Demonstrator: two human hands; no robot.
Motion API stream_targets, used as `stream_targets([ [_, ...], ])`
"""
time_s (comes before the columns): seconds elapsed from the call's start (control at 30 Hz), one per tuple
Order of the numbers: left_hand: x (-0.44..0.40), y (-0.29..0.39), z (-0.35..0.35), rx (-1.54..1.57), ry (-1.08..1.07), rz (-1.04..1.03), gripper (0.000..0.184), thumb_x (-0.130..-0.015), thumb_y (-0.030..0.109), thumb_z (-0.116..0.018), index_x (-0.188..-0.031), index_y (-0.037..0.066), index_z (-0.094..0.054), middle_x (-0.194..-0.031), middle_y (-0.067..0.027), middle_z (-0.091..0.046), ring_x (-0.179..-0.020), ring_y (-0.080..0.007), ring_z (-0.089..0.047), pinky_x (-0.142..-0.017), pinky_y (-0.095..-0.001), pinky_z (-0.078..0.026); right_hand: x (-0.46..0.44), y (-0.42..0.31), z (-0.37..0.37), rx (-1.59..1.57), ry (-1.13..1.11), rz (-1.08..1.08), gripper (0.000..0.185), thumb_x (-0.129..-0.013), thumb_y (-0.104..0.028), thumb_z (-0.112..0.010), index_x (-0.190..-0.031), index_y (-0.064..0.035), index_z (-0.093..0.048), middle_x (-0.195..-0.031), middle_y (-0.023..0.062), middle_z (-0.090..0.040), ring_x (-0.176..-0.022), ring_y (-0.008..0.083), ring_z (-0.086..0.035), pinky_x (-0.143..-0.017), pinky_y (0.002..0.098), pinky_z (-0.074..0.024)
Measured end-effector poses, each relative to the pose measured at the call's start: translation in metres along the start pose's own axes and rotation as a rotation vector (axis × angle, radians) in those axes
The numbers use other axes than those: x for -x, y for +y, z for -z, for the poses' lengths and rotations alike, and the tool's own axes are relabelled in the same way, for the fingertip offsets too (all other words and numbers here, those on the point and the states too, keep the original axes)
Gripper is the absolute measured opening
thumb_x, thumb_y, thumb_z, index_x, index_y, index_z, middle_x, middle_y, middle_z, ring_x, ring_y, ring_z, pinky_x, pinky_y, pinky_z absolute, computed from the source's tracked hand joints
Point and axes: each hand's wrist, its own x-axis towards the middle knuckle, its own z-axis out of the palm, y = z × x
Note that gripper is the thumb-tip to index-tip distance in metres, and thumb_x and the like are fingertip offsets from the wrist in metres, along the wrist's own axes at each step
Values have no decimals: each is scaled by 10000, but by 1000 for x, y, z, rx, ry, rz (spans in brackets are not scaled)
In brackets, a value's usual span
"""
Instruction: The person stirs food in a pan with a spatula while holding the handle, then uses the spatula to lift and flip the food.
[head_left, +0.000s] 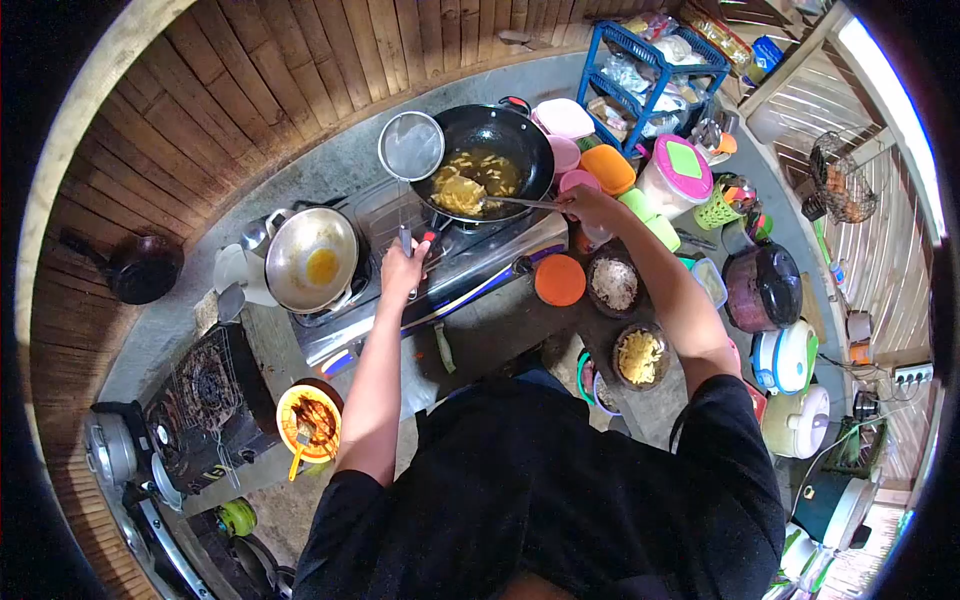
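My left hand (402,268) is closed on the handle of a round mesh strainer (411,146), held beside the left rim of a black wok (535,150). The wok's handle is close to the same hand; whether the fingers touch it I cannot tell. With my right hand (588,206) I grip the handle of a spatula (525,203), whose head is down in the wok. Pale yellow pieces of food (462,193) lie in oil there, many gathered at the spatula's head.
Left of the wok, a silver pan (285,265) holds a little oil. An orange lid (560,280), a bowl of white powder (612,283) and a bowl of yellow pieces (640,357) lie near my right arm. Plastic containers and a blue rack (655,60) stand at the right.
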Motion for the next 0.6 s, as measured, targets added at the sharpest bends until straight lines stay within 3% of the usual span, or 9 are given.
stream_targets([
  [0.03, 0, 0, 0, 17, -10, 12, 276, -854, 327, -666, -836, 70, -566, -687, -102, -665, -513, -217, -653, -552, -358, -502, 3, -4, 2, 24, 30, -10, 241, -882, -226, -513, -980, -77, -675, -825, 156, -660, -740, 321, -643, -711, 404, -501],
  [0.17, 1, 2, 1, 13, -12, 3, 274, -853, 324, -667, -845, 70, -563, -695, -102, -669, -515, -217, -654, -548, -357, -504, 12, -11, 7, 151, 223, 74, 239, -886, -214, -505, -1004, -99, -678, -856, 138, -668, -760, 327, -651, -734, 420, -507],
  [0.27, 2, 6, 2, -31, -2, 28, 277, -850, 322, -671, -857, 68, -563, -704, -102, -673, -518, -218, -656, -543, -355, -505, 7, -7, 6, 195, 420, -40, 240, -888, -209, -501, -1034, -99, -656, -891, 138, -670, -806, 330, -658, -734, 450, -512],
  [0.33, 3, 5, 2, 3, -4, 35, 280, -847, 322, -674, -865, 66, -562, -709, -99, -676, -521, -217, -658, -549, -358, -506, 8, -15, 8, 389, 552, -100, 248, -895, -194, -469, -1068, -106, -624, -899, 170, -666, -850, 347, -655, -724, 477, -519],
  [0.43, 3, 6, 1, -12, -5, 50, 282, -846, 324, -676, -865, 67, -561, -711, -93, -678, -521, -215, -658, -556, -355, -506, 4, -21, 11, 434, 594, -235, 250, -898, -184, -439, -1061, -86, -601, -885, 207, -659, -852, 362, -653, -708, 486, -524],
  [0.57, -5, -4, -2, -32, -20, 36, 279, -848, 325, -674, -867, 71, -562, -705, -83, -677, -514, -206, -653, -554, -351, -504, -18, 3, -1, 474, 637, -210, 252, -898, -175, -414, -1018, -60, -604, -883, 216, -655, -821, 376, -654, -702, 483, -525],
  [0.6, -7, -7, -3, -20, -30, 10, 276, -860, 317, -663, -879, 63, -554, -721, -71, -681, -482, -182, -629, -501, -332, -487, -23, 10, -7, 443, 601, -205, 248, -897, -182, -422, -993, -51, -610, -852, 213, -654, -808, 374, -655, -700, 484, -526],
])
